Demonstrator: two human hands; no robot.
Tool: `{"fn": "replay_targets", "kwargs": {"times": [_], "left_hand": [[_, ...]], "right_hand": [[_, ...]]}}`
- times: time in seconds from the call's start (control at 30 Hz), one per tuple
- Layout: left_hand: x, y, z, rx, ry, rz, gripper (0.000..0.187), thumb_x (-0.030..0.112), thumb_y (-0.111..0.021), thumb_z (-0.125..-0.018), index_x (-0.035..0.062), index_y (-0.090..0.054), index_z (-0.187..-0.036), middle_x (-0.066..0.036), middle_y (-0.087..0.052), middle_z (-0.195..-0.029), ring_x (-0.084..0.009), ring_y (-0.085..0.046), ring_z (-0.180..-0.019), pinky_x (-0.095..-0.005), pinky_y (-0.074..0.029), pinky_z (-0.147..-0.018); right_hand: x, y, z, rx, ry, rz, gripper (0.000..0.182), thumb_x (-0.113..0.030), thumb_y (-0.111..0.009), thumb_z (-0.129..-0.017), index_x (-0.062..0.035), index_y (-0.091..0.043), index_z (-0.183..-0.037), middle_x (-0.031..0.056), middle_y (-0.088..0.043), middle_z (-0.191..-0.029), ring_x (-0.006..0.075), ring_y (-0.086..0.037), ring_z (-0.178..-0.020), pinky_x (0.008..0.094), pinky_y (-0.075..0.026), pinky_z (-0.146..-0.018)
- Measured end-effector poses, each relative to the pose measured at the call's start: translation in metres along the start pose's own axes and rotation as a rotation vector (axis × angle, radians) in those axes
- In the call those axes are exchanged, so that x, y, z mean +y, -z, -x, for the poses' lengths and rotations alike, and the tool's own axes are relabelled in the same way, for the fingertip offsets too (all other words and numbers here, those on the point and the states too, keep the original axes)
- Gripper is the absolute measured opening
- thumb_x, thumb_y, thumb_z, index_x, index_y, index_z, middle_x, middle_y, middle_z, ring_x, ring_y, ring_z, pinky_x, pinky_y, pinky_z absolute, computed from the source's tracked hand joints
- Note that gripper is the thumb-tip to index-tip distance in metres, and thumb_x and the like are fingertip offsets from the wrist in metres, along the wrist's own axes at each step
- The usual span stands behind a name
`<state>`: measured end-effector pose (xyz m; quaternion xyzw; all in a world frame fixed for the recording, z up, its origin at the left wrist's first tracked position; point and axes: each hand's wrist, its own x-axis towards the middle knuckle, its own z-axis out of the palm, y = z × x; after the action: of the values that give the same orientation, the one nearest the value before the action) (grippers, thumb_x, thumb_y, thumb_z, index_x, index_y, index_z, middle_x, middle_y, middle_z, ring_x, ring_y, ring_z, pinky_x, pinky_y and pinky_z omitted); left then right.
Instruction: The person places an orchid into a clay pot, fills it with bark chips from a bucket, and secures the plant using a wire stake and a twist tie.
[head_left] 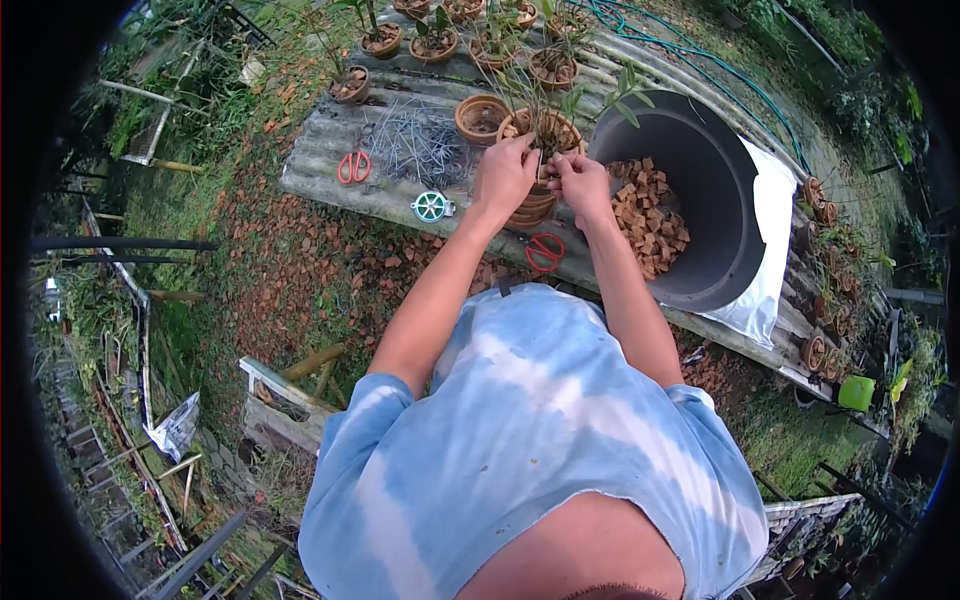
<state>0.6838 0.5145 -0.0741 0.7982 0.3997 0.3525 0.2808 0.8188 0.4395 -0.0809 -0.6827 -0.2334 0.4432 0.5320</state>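
Observation:
Both hands meet at the near rim of a clay pot (515,125), which holds a leafy potted plant (545,118) and tops a stack of clay pots (530,212). My left hand (505,178) is closed in a pinch close to the base of the stems. Facing it, my right hand (582,186) also pinches, its fingertips nearly touching those of the left. What lies between the fingers is too small to make out. Just left of the plant stands another clay pot (481,118).
Cut wires (415,140), red-handled scissors (354,167) and a green twist-tie reel (431,206) lie left on the corrugated sheet (320,150). More red-handled scissors (544,252) rest near the front edge. A large tipped black tub (715,220) with brick chunks (648,215) is at right. Several potted plants (433,42) stand behind.

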Motion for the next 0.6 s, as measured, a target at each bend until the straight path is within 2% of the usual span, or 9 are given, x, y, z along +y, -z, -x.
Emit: {"fn": "replay_targets", "kwargs": {"times": [0.13, 0.33, 0.6], "left_hand": [[0.0017, -0.0078, -0.0023, 0.028, -0.004, -0.106, 0.029, 0.016, -0.072, -0.092, -0.0032, -0.076, -0.112, -0.023, -0.075, -0.096, -0.0401, -0.073, -0.091, -0.0462, -0.057, -0.084], [0.0032, -0.0095, -0.0055, 0.025, 0.067, -0.098, 0.021, 0.015, -0.068, -0.094, -0.0027, -0.076, -0.102, -0.024, -0.074, -0.097, -0.0427, -0.071, -0.095, -0.0485, -0.057, -0.085], [0.0063, -0.0109, -0.0033, 0.033, 0.035, -0.156, 0.021, 0.017, -0.067, -0.096, -0.0006, -0.076, -0.103, -0.024, -0.074, -0.100, -0.0431, -0.072, -0.093, -0.0504, -0.058, -0.082]], "right_hand": [[-0.0017, 0.0009, -0.0023, -0.016, 0.000, 0.003, 0.025, -0.021, -0.064, -0.106, 0.0030, -0.073, -0.104, 0.0071, -0.075, -0.091, 0.0118, -0.069, -0.067, 0.0278, -0.056, -0.060], [-0.0025, -0.0002, -0.0031, -0.022, 0.009, 0.012, 0.024, -0.020, -0.065, -0.106, 0.0023, -0.073, -0.102, 0.0064, -0.075, -0.089, 0.0108, -0.067, -0.066, 0.0276, -0.055, -0.059], [-0.0035, 0.0021, -0.0036, -0.039, 0.010, 0.050, 0.024, -0.019, -0.065, -0.106, 0.0020, -0.072, -0.099, 0.0053, -0.074, -0.085, 0.0104, -0.067, -0.065, 0.0278, -0.053, -0.057]]}}
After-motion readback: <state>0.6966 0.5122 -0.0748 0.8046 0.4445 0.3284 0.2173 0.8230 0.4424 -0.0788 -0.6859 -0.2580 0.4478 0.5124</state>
